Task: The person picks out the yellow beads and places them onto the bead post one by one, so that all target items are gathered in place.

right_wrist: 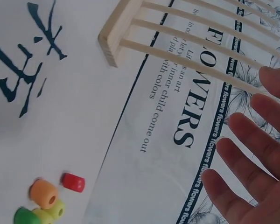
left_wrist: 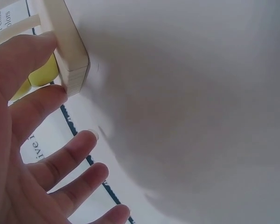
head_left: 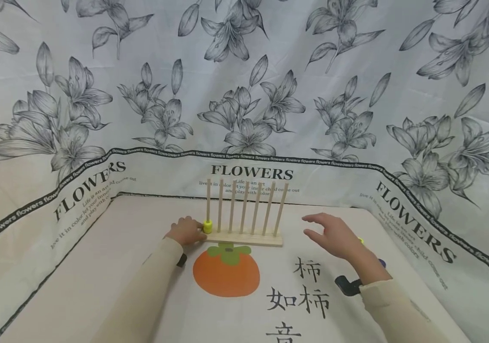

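A wooden peg rack [head_left: 244, 238] with several upright rods stands on the tablecloth. Two yellow beads [head_left: 207, 226] are stacked on its leftmost rod. At that end my left hand [head_left: 186, 231] pinches the wooden base [left_wrist: 67, 42] between thumb and index finger, while its other fingers spread loosely, as the left wrist view shows. My right hand [head_left: 334, 236] hovers to the right of the rack, apart from it, its fingers extended and holding nothing. In the right wrist view, a red bead [right_wrist: 73, 182], an orange bead [right_wrist: 43, 193] and a green bead [right_wrist: 27, 216] lie together with yellow ones.
The cloth bears a printed orange persimmon [head_left: 226, 274] and black characters [head_left: 297, 299]. A flowered curtain [head_left: 248, 95] encloses the back and sides. Beyond my right forearm, a yellow bead [head_left: 361, 241] and a purple-blue one [head_left: 382, 263] are partly hidden.
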A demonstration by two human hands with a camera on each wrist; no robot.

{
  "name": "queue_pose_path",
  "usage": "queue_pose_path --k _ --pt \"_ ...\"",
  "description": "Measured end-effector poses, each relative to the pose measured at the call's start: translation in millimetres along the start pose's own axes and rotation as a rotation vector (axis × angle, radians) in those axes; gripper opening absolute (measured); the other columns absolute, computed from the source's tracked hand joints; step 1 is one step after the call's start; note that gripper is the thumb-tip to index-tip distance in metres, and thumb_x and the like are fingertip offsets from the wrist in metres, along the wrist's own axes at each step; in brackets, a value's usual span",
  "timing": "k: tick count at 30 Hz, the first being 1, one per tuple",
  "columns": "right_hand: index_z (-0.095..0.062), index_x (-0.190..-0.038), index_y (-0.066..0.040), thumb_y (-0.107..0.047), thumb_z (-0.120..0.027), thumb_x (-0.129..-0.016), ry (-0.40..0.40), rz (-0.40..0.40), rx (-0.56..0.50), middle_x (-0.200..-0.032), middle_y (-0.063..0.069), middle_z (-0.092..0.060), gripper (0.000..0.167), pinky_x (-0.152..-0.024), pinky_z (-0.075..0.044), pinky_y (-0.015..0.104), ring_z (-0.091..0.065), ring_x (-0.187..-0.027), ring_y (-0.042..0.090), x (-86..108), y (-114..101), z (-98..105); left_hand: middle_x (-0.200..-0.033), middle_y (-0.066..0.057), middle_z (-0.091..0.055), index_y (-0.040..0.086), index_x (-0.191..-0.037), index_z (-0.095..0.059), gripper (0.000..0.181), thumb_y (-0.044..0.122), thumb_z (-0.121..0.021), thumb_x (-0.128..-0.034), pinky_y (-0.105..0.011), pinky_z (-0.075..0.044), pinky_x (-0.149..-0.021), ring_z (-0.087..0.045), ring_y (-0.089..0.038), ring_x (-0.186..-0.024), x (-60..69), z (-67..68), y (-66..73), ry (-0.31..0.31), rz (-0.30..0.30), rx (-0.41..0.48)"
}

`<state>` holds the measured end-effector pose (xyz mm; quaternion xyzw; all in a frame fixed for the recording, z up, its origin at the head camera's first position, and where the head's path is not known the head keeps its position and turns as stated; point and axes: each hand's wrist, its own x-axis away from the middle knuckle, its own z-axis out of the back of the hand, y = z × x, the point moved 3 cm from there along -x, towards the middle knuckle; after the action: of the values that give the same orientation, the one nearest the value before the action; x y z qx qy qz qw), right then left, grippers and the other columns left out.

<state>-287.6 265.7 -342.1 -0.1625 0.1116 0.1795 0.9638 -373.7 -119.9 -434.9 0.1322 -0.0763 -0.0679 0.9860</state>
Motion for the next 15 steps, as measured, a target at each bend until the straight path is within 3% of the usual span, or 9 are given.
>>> queue_pose_path --k 6,15 --pt "-0.062 -0.128 -0.011 -0.029 -0.064 -0.092 -0.014 -0.073 0.006 -0.125 0.015 -0.063 0.041 -0.091 -0.049 0.055 -0.060 -0.109 0.035 17.3 18 -8 -0.115 -0.015 -0.055 0.014 -0.130 -0.063 0.050 0.039 -0.063 -0.0867 -0.057 -0.039 -0.096 -0.047 -0.033 -0.108 0.8 2.1 0.2 -0.003 0.001 0.001" --pt "-0.060 -0.130 -0.011 -0.030 -0.064 -0.092 -0.050 -0.208 -0.012 -0.137 0.020 -0.055 0.043 -0.103 -0.037 0.063 -0.045 -0.130 0.045 40.1 52 -20 -0.119 -0.015 -0.054 0.015 -0.132 -0.061 0.052 0.041 -0.064 -0.0866 -0.057 -0.038 -0.099 -0.047 -0.033 -0.112 -2.9 -0.6 -1.5 -0.006 0.012 0.004"
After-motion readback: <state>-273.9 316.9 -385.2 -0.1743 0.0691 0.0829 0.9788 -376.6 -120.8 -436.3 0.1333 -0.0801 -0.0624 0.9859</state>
